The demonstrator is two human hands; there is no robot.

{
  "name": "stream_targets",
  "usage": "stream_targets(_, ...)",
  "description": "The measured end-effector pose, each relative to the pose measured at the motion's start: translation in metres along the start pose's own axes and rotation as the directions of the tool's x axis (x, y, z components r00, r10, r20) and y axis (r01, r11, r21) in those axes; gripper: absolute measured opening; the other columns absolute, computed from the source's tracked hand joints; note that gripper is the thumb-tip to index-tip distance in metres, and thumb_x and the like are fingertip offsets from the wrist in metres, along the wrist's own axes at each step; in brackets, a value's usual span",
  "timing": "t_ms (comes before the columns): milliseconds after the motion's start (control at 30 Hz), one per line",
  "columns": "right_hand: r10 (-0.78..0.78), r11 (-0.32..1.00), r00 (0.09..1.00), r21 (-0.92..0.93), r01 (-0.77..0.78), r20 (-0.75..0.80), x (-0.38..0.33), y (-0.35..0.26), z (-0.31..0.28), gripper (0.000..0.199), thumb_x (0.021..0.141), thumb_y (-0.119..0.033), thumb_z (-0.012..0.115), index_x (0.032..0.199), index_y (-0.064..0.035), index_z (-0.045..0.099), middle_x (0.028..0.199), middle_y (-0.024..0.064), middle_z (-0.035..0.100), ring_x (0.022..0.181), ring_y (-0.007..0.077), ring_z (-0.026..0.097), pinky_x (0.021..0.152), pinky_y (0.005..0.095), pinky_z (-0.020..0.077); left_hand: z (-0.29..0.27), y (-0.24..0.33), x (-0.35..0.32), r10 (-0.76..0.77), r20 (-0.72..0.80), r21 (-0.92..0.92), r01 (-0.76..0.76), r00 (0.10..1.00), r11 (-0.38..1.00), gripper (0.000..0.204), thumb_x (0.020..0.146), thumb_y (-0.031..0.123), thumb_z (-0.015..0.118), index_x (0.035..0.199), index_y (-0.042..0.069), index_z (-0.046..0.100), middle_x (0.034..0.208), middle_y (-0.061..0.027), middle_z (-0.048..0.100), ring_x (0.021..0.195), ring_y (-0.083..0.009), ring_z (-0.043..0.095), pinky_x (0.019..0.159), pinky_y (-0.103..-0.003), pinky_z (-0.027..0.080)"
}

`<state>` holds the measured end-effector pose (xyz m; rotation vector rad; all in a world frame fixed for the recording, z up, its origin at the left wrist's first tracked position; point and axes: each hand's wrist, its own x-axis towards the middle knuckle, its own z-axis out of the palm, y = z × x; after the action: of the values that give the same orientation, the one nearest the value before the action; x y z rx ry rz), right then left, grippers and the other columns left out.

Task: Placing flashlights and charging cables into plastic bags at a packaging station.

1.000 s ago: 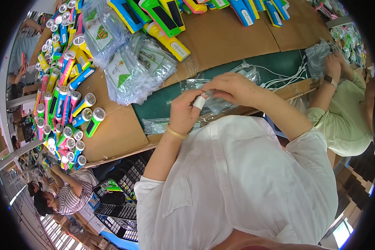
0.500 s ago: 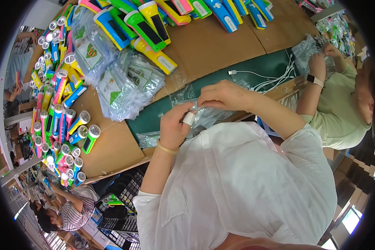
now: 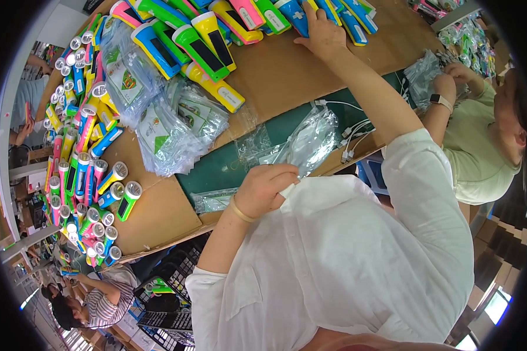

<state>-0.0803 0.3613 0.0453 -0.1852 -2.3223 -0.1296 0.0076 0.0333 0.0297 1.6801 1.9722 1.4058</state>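
Note:
My right hand (image 3: 322, 36) is stretched far out to the heap of coloured flashlights (image 3: 211, 41) at the back of the cardboard-covered table (image 3: 287, 70), its fingers curled over a blue flashlight (image 3: 294, 13). My left hand (image 3: 262, 188) stays close to my chest at the table's near edge. It is closed around a small white part (image 3: 287, 189) that is mostly hidden by the fingers. Crumpled clear plastic bags (image 3: 310, 137) lie on the green mat (image 3: 228, 167) just beyond that hand.
Printed clear bags (image 3: 170, 131) are piled left of the mat. Many flashlights (image 3: 82, 169) crowd the table's left side. White cables (image 3: 354, 131) lie on the mat. A person in a green shirt (image 3: 480, 158) handles bags at the right. Another person (image 3: 93, 298) works at lower left.
My right hand has left the small white part and reached far forward to the flashlight heap. The left hand keeps the part and has dropped nearer to my chest.

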Motion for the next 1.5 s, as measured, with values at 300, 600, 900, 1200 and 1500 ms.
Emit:
stream_targets(300, 0.264, 0.692, 0.825, 0.498, -0.523, 0.5, -0.028, 0.015, -0.01, 0.074, 0.084, -0.042, 0.072, 0.138, 0.0023, 0.048, 0.099, 0.0203, 0.071, 0.09, 0.0319, 0.072, 0.081, 0.0368, 0.058, -0.006, -0.008, -0.011, -0.072, -0.04, -0.013, 0.071, 0.997, 0.997, 0.013, 0.077, 0.002, 0.073, 0.089, 0.006, 0.071, 0.09, -0.0103, 0.068, 0.077, -0.0281, 0.068, 0.067, -0.034, 0.055)
stream_targets(600, -0.49, 0.497, 0.431, 0.649, -0.575, 0.757, -0.07, -0.06, -0.133, 0.056, 0.089, -0.018, 0.074, 0.135, -0.0025, 0.045, 0.11, 0.0185, 0.069, 0.102, 0.0349, 0.069, 0.086, 0.0443, 0.0538, -0.004, -0.012, -0.006, -0.013, -0.178, 0.046, 0.021, 0.984, 0.999, 0.018, 0.075, 0.005, 0.074, 0.092, 0.008, 0.073, 0.092, -0.0091, 0.066, 0.079, -0.0274, 0.067, 0.068, -0.036, 0.055)
stream_targets(900, -0.584, 0.801, 0.26, 0.598, 0.031, 0.769, -0.072, -0.068, -0.151, 0.03, 0.083, -0.013, 0.07, 0.111, -0.0082, 0.061, 0.095, 0.0142, 0.071, 0.092, 0.0355, 0.07, 0.08, 0.0465, 0.0543, -0.008, -0.015, -0.013, -0.049, -0.247, -0.068, 0.033, 0.968, 0.997, 0.016, 0.075, 0.003, 0.079, 0.089, 0.004, 0.072, 0.087, -0.0082, 0.061, 0.077, -0.0255, 0.06, 0.066, -0.033, 0.049)
stream_targets(1200, -0.106, 0.714, 0.768, 0.586, -0.384, 0.632, -0.102, -0.002, -0.112, 0.011, 0.087, -0.009, 0.074, 0.096, -0.0023, 0.072, 0.092, 0.0118, 0.068, 0.081, 0.0289, 0.067, 0.071, 0.0362, 0.0536, -0.01, -0.024, -0.022, -0.148, -0.233, 0.049, 0.163, 0.961, 0.985, 0.018, 0.079, 0.003, 0.078, 0.091, 0.003, 0.066, 0.09, -0.01, 0.058, 0.08, -0.0271, 0.059, 0.07, -0.034, 0.049)
stream_targets(1500, 0.191, 0.928, 0.564, 0.04, -0.371, 0.803, -0.156, 0.082, -0.105, 0.012, 0.085, -0.013, 0.071, 0.092, -0.0047, 0.067, 0.096, 0.0163, 0.067, 0.09, 0.037, 0.065, 0.077, 0.0445, 0.0518, -0.001, -0.029, -0.024, -0.147, -0.218, 0.057, 0.163, 0.965, 0.985, 0.02, 0.078, 0.008, 0.08, 0.091, 0.004, 0.066, 0.093, -0.0106, 0.061, 0.087, -0.0308, 0.06, 0.074, -0.038, 0.051)
